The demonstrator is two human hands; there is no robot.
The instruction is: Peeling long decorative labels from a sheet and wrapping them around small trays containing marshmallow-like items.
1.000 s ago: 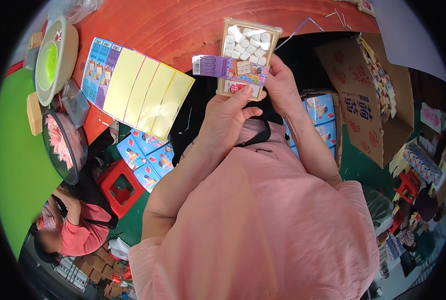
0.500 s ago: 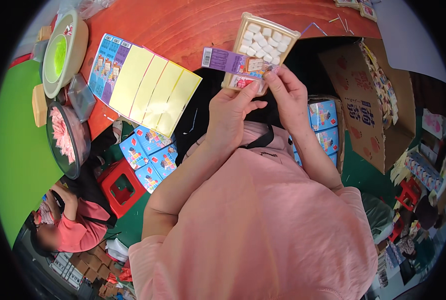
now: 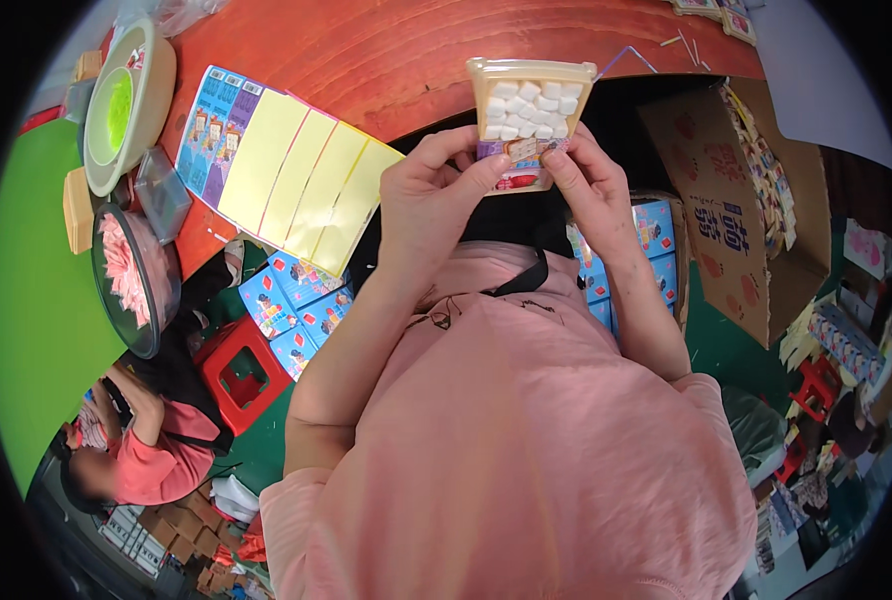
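Note:
Upright between my hands is a small cream plastic box (image 3: 532, 67) with a clear front, filled with white pillow-shaped pieces. A purple printed label (image 3: 526, 148) lies across its lower half, with a red-and-white patch showing beneath. My left hand (image 3: 438, 188) grips the box's left side, thumb pressed on the label and fingers behind. From the right, my right hand (image 3: 594, 183) holds the other side with its thumb on the label's right end. The fingers behind the box are partly hidden. To the left lies a sticker sheet (image 3: 296, 170), mostly bare yellow backing with a few blue and purple labels left.
The red table (image 3: 366, 50) curves ahead. On the left stand a cream basin (image 3: 156, 110), a clear container (image 3: 162, 195) and a dark bowl (image 3: 131, 280) of pink pieces. Right is an open cardboard box (image 3: 736, 220). Blue boxes (image 3: 301, 300) and a red stool (image 3: 246, 375) are below; a person (image 3: 166, 450) sits lower left.
The box has turned more upright and come slightly lower. The label's free left end, which stuck out before, is now folded round the side under my left hand.

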